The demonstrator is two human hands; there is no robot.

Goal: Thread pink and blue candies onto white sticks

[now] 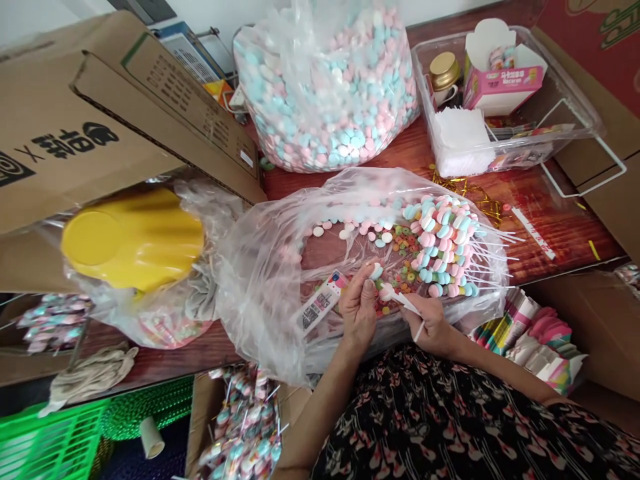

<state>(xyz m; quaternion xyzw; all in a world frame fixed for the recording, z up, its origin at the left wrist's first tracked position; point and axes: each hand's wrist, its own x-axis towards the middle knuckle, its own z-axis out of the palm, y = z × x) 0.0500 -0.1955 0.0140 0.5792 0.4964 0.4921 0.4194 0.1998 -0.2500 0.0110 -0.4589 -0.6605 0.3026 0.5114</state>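
Observation:
My left hand is closed, pinching a small blue-and-white candy between thumb and fingertips. Close beside it, my right hand is closed around white sticks; a pale pink-and-white piece shows at their near end. Whether it is threaded on a stick I cannot tell. Both hands are over an open clear plastic bag. Inside it lie loose pastel candies and small coloured rings. A pile of candy skewers rests at the bag's right, sticks pointing right. A printed label lies left of my left hand.
A large bag of pastel candies stands behind. A clear plastic bin with a pink box is at back right. A yellow bowl and cardboard box are left. Finished-looking skewers fill a box below the table.

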